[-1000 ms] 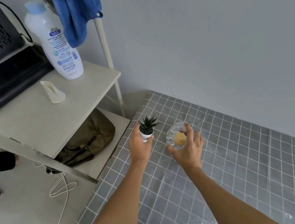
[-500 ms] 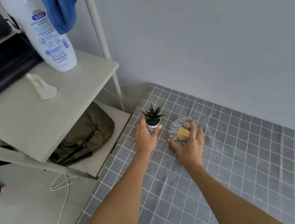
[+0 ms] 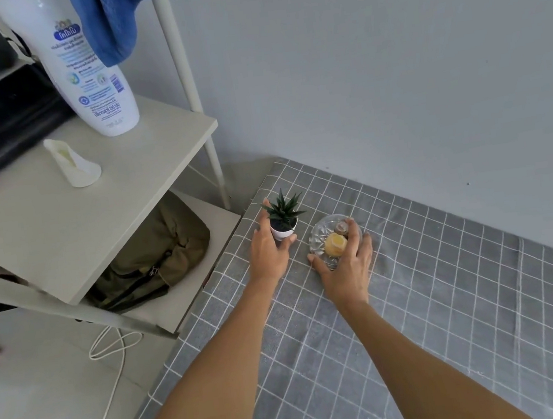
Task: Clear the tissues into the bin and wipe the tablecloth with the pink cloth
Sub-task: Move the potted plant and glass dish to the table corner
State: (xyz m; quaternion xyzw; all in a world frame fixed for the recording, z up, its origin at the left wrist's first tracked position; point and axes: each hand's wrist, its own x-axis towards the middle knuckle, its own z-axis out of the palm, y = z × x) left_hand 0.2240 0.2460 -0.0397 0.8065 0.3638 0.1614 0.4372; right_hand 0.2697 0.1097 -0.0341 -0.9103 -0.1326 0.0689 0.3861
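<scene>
A grey tablecloth with a white grid covers the table. Near its far left corner stands a small succulent in a white pot, and my left hand is wrapped around the pot. Just to its right a cut-glass bowl holding a yellow item and a small brown one rests on the cloth, with my right hand gripping its near rim. No tissues, bin or pink cloth are in view.
A white shelf unit stands left of the table with a large lotion bottle, a small white holder and black equipment. A blue cloth hangs from its post. An olive bag lies on the lower shelf. A white cable trails on the floor.
Both hands have carried the plant pot and the glass bowl away from me toward the far left corner and lowered them onto the cloth.
</scene>
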